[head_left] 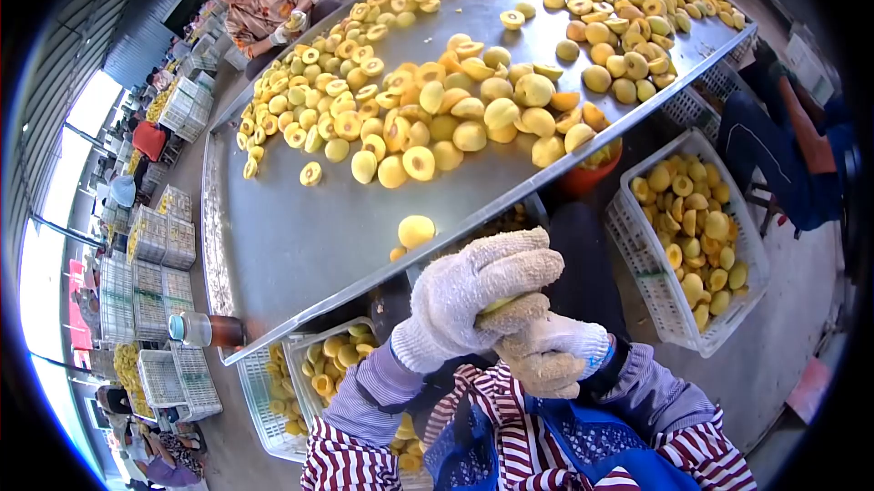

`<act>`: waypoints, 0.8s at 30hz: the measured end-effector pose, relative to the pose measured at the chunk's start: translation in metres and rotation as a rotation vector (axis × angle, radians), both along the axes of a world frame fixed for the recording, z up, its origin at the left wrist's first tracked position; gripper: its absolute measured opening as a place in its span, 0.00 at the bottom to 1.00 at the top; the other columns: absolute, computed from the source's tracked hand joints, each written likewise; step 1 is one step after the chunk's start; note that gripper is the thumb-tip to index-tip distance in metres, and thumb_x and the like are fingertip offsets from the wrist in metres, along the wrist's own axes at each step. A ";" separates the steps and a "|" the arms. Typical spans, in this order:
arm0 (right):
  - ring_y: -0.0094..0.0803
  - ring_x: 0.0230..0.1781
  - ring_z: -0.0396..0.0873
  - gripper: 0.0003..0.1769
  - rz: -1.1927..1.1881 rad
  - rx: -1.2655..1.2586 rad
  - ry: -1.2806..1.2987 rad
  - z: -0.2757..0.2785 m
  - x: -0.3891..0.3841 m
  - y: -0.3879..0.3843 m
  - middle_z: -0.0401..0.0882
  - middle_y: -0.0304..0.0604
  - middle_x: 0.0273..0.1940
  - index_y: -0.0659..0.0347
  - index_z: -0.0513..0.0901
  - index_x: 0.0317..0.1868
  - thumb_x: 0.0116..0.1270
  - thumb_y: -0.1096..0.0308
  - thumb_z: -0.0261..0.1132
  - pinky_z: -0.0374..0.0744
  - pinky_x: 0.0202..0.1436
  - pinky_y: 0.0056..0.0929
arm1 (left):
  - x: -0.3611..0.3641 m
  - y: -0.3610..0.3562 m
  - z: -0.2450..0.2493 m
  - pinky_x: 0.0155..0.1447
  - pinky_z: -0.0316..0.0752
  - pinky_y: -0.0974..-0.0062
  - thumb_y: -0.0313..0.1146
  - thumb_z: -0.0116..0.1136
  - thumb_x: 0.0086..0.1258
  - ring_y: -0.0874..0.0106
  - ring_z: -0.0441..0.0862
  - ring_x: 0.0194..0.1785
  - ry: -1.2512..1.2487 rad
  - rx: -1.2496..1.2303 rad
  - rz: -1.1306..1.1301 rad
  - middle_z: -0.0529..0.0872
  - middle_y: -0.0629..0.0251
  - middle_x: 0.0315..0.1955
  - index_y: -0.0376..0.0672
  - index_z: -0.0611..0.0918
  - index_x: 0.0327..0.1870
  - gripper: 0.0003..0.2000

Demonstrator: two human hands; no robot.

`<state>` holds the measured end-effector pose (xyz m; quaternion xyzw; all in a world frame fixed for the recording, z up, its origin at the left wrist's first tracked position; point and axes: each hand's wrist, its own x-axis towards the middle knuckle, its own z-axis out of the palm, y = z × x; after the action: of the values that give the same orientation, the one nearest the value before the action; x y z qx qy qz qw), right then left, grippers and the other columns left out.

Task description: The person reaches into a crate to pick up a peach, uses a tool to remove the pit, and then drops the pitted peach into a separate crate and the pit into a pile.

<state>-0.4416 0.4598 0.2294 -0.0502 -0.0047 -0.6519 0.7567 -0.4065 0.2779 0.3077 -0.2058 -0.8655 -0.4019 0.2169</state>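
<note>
Both of my hands wear thick off-white work gloves and meet in front of my chest, past the table's near edge. My left hand (478, 286) is closed, its fingers curled around a yellow peach (499, 303) of which only a sliver shows. Pressed up against it from below is my right hand (551, 350), also closed; whatever lies inside its fingers is hidden. On the metal table (300, 245) just beyond my hands sits a yellow peach piece (416, 232), with smaller pieces beside it. A large heap of halved yellow peaches (437, 118) spreads farther back.
A white crate (642, 286) of peach halves stands on the floor at right, another crate (259, 400) at lower left. A red bucket (583, 180) hangs under the table edge. A bottle (209, 329) of dark liquid lies by the left corner. Co-workers sit nearby, one person (269, 13) across the table.
</note>
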 end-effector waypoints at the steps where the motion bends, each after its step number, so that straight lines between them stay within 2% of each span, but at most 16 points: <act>1: 0.24 0.07 0.67 0.15 0.048 -0.031 -0.112 -0.002 0.002 -0.001 0.71 0.37 0.15 0.51 0.77 0.33 0.79 0.56 0.55 0.75 0.12 0.28 | 0.003 0.001 -0.001 0.56 0.80 0.70 0.32 0.67 0.67 0.63 0.85 0.54 -0.181 0.179 -0.003 0.86 0.58 0.53 0.45 0.85 0.55 0.16; 2: 0.25 0.08 0.68 0.15 0.123 -0.127 -0.308 -0.008 0.007 -0.008 0.71 0.38 0.15 0.51 0.77 0.34 0.79 0.55 0.55 0.75 0.12 0.29 | 0.006 0.001 -0.001 0.56 0.80 0.69 0.32 0.67 0.66 0.62 0.85 0.54 -0.360 0.357 -0.004 0.86 0.58 0.53 0.46 0.85 0.55 0.16; 3: 0.26 0.07 0.68 0.16 0.134 -0.138 -0.377 -0.010 0.009 -0.008 0.71 0.39 0.14 0.51 0.77 0.33 0.79 0.55 0.54 0.75 0.12 0.31 | 0.008 0.003 0.000 0.56 0.80 0.69 0.32 0.67 0.66 0.60 0.85 0.54 -0.538 0.535 -0.004 0.86 0.58 0.53 0.46 0.85 0.55 0.16; 4: 0.28 0.06 0.68 0.17 0.147 -0.150 -0.447 -0.012 0.010 -0.008 0.72 0.41 0.13 0.51 0.77 0.31 0.79 0.55 0.54 0.76 0.12 0.33 | 0.009 0.005 0.003 0.55 0.80 0.69 0.31 0.65 0.67 0.61 0.86 0.52 -0.617 0.594 0.014 0.86 0.58 0.52 0.45 0.85 0.54 0.15; 7: 0.31 0.04 0.67 0.19 0.140 -0.114 -0.512 -0.018 0.015 -0.003 0.71 0.44 0.11 0.51 0.76 0.27 0.78 0.56 0.53 0.76 0.11 0.36 | -0.003 -0.001 -0.004 0.54 0.80 0.71 0.31 0.64 0.68 0.65 0.86 0.50 -0.182 0.127 -0.119 0.86 0.59 0.51 0.42 0.84 0.54 0.14; 10: 0.32 0.04 0.66 0.20 0.160 -0.027 -0.519 -0.029 0.018 0.004 0.71 0.44 0.10 0.52 0.75 0.25 0.77 0.56 0.54 0.76 0.12 0.37 | -0.005 0.000 -0.006 0.53 0.79 0.72 0.31 0.63 0.69 0.67 0.85 0.49 -0.038 -0.019 -0.093 0.86 0.56 0.50 0.39 0.84 0.54 0.14; 13: 0.33 0.04 0.68 0.20 0.201 -0.037 -0.554 -0.019 0.018 0.001 0.72 0.46 0.11 0.53 0.75 0.24 0.76 0.56 0.56 0.78 0.13 0.39 | 0.006 0.007 -0.008 0.52 0.80 0.71 0.32 0.62 0.71 0.67 0.85 0.49 -0.376 0.535 -0.099 0.85 0.55 0.50 0.37 0.83 0.54 0.14; 14: 0.33 0.05 0.69 0.19 0.215 -0.066 -0.572 -0.016 0.018 -0.001 0.73 0.47 0.11 0.53 0.75 0.24 0.75 0.57 0.56 0.78 0.13 0.40 | 0.010 0.015 -0.010 0.49 0.79 0.73 0.34 0.58 0.75 0.71 0.84 0.45 -0.446 0.715 -0.049 0.84 0.56 0.48 0.35 0.82 0.55 0.14; 17: 0.34 0.05 0.70 0.19 0.247 -0.358 -0.643 -0.016 0.021 -0.016 0.73 0.47 0.11 0.54 0.74 0.24 0.75 0.57 0.56 0.79 0.13 0.40 | 0.016 0.021 -0.005 0.46 0.77 0.76 0.36 0.56 0.77 0.75 0.81 0.41 -0.632 0.988 -0.019 0.83 0.61 0.47 0.35 0.82 0.56 0.15; 18: 0.33 0.04 0.69 0.19 0.251 -0.533 -0.680 -0.024 0.027 -0.027 0.73 0.47 0.11 0.54 0.74 0.25 0.76 0.58 0.55 0.78 0.13 0.38 | 0.014 0.019 -0.013 0.45 0.75 0.77 0.40 0.56 0.77 0.77 0.79 0.39 -0.520 0.827 -0.009 0.83 0.63 0.46 0.35 0.82 0.57 0.18; 20: 0.32 0.04 0.68 0.18 0.240 -0.445 -0.640 -0.026 0.026 -0.023 0.71 0.45 0.10 0.54 0.74 0.26 0.77 0.58 0.54 0.77 0.12 0.37 | 0.017 0.020 -0.011 0.45 0.75 0.77 0.42 0.56 0.77 0.77 0.79 0.39 -0.532 0.879 0.009 0.84 0.63 0.45 0.35 0.82 0.58 0.19; 21: 0.32 0.04 0.68 0.18 0.217 -0.184 -0.560 -0.023 0.019 -0.003 0.71 0.45 0.10 0.54 0.74 0.27 0.77 0.58 0.53 0.77 0.12 0.37 | 0.018 0.022 -0.009 0.46 0.75 0.77 0.43 0.55 0.78 0.77 0.79 0.39 -0.541 0.905 0.015 0.84 0.63 0.45 0.35 0.82 0.58 0.20; 22: 0.32 0.04 0.68 0.17 0.202 -0.057 -0.478 -0.019 0.017 0.002 0.70 0.44 0.10 0.54 0.74 0.28 0.77 0.57 0.53 0.76 0.11 0.36 | 0.019 0.026 -0.007 0.45 0.75 0.78 0.44 0.55 0.78 0.77 0.78 0.39 -0.534 0.936 0.052 0.84 0.63 0.45 0.35 0.81 0.58 0.21; 23: 0.32 0.04 0.68 0.17 0.194 0.069 -0.390 -0.015 0.015 0.008 0.70 0.43 0.10 0.54 0.75 0.29 0.77 0.57 0.54 0.76 0.11 0.36 | 0.021 0.031 -0.005 0.45 0.75 0.78 0.46 0.54 0.78 0.77 0.78 0.39 -0.523 0.968 0.090 0.84 0.63 0.45 0.35 0.81 0.59 0.22; 24: 0.31 0.05 0.69 0.16 0.196 0.061 -0.306 -0.012 0.011 0.005 0.70 0.42 0.11 0.54 0.75 0.31 0.77 0.57 0.54 0.75 0.11 0.36 | 0.022 0.035 -0.005 0.45 0.75 0.79 0.48 0.54 0.78 0.77 0.78 0.38 -0.511 0.998 0.128 0.84 0.63 0.45 0.35 0.81 0.59 0.23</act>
<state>-0.4302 0.4645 0.2178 0.0730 -0.1048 -0.5748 0.8083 -0.3844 0.3130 0.3030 0.0786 -0.6061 -0.7857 0.0953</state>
